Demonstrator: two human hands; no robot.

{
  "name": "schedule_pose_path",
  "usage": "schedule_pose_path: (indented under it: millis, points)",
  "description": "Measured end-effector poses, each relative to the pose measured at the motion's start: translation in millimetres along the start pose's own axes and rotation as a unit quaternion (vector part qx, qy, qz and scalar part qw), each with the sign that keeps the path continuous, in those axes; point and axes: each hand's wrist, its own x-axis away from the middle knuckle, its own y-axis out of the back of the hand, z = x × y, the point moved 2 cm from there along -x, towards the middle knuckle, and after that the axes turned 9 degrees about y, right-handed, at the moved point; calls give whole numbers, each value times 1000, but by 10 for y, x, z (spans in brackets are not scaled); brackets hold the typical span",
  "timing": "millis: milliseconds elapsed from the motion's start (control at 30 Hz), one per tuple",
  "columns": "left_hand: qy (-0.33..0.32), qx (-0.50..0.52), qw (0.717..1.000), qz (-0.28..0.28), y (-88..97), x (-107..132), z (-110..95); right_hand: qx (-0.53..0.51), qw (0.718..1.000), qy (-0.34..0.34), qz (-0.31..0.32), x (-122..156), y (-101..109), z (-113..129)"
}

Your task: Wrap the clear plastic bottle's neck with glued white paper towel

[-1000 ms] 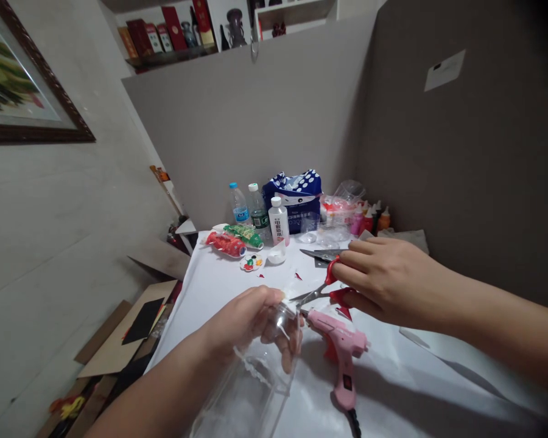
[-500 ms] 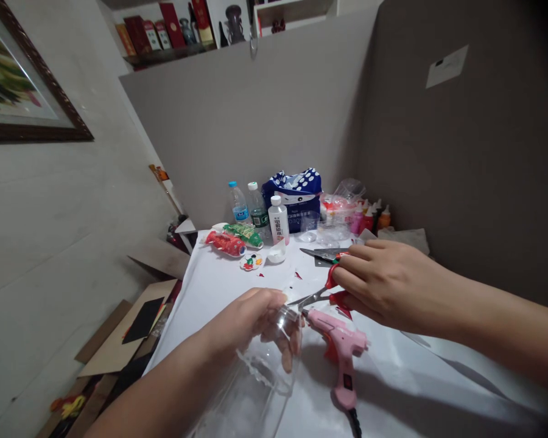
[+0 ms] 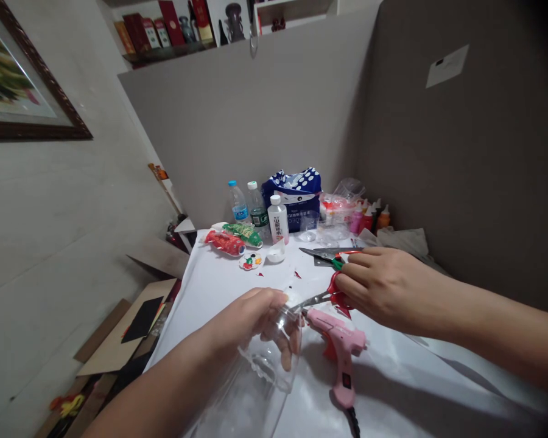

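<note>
the left hand (image 3: 253, 313) holds a clear plastic bottle (image 3: 237, 404) by its narrow end, thumb on the upper side and the other fingers curled beneath, visible through the plastic. the bottle is tilted over the middle of the worktop (image 3: 210, 286), its wide body running back towards the near edge, which is out of view. gripping right beside the rim probably keeps the thin plastic from flexing where the blades meet it.

the right hand (image 3: 383, 277) has its fingers in the handles of the red-handled scissors (image 3: 322, 297), coming in from the worktop's right edge. the blades lie close together, their tips at the bottle's narrow end, just beside the left thumb; how far they bite cannot be told. reaching in from the side seems to leave the rim in plain sight.

a pink glue gun (image 3: 346, 353) lies on its side to the right of the bottle, nozzle towards the far edge and cord trailing to the near one, apparently so the handle stays within easy reach. beyond the blades lie dark-bladed scissors (image 3: 317, 253), partly hidden by the right hand.

near the far left corner are a red fish-shaped piece (image 3: 226, 242), a green fish-shaped piece (image 3: 244, 232) and a paint palette (image 3: 251, 261). along the far edge stand a blue-capped bottle (image 3: 238, 204), a blue bag (image 3: 301, 210) and, towards the far right corner, paint bottles (image 3: 368, 220), likely set back to free the middle for handwork.
</note>
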Motion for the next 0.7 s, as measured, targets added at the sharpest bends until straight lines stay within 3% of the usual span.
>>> schedule_pose_path:
  millis: [167,267,400,700]
  points:
    - [-28,15,1000,-3,37,22,-11,-27,997,45,-55,37,74,116]
    - [-37,13,999,-4,51,46,-18,-54,996,3,-74,56,66,148]
    - [-38,15,999,-3,36,65,-36,-45,995,-70,-58,78,12,82]
    - [-27,33,999,9,20,66,-36,32,996,-63,-46,43,24,-17]
